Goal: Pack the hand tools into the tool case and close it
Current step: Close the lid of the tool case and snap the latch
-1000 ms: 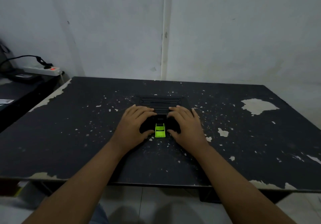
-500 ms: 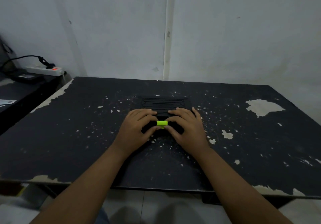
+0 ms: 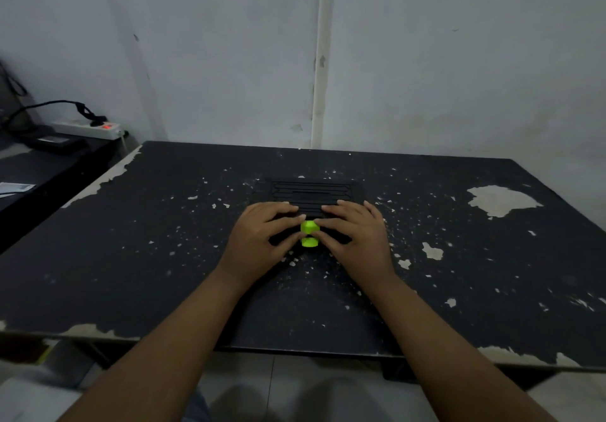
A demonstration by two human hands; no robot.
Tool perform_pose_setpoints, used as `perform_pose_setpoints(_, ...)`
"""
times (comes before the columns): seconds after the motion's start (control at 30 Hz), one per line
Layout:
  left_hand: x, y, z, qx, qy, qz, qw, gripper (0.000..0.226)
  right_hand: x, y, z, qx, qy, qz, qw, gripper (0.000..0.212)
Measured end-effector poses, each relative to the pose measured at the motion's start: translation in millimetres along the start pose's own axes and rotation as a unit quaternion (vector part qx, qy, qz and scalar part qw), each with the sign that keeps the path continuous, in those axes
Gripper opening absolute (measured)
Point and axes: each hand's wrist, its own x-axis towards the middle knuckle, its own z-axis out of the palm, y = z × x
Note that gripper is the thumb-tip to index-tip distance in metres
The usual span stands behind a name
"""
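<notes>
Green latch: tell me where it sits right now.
Head view, centre: the green latch sits on the near edge of the tool case, between the left hand and the right hand.

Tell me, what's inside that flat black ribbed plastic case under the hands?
Nothing inside shows: the black ribbed plastic case is closed. The left hand and right hand cover its near half, flanking a bright green latch. Any tools within are hidden.

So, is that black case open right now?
No, the tool case lies flat with its lid down under the left hand and right hand.
</notes>
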Motion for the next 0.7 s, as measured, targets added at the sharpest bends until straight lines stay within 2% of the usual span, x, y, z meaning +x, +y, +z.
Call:
perform_pose_setpoints(0.1,-1,-2,0,0.016,-0.006,0.024,1.000,0.022,-1,-2,-1,-0.010,-0.003,-0.003,1.000,0.021)
perform_pose_setpoints(0.17,0,-1,-3,0.025,-0.010,0.021,0.999,0.031,-3,-4,-3,-0.025,-0.007,0.000,1.000,0.031)
perform_pose_setpoints(0.27,0,7,-8,0.067,-0.026,-0.075,0.995,0.069,-3,-11,-10,-0.061,-0.039,0.056,0.996,0.074)
perform_pose_setpoints(0.33,-1,11,-10,0.094,-0.040,-0.162,0.981,0.083,-3,-14,-12,-0.058,-0.061,0.108,0.991,0.090)
perform_pose_setpoints(0.5,-8,21,-2,0.061,-0.069,-0.260,0.961,0.098,-6,-22,-12,0.015,-0.078,0.201,0.976,0.094)
perform_pose_setpoints(0.7,-9,27,0,-0.002,-0.066,-0.303,0.951,0.101,-9,-28,-13,0.061,-0.085,0.254,0.962,0.095)
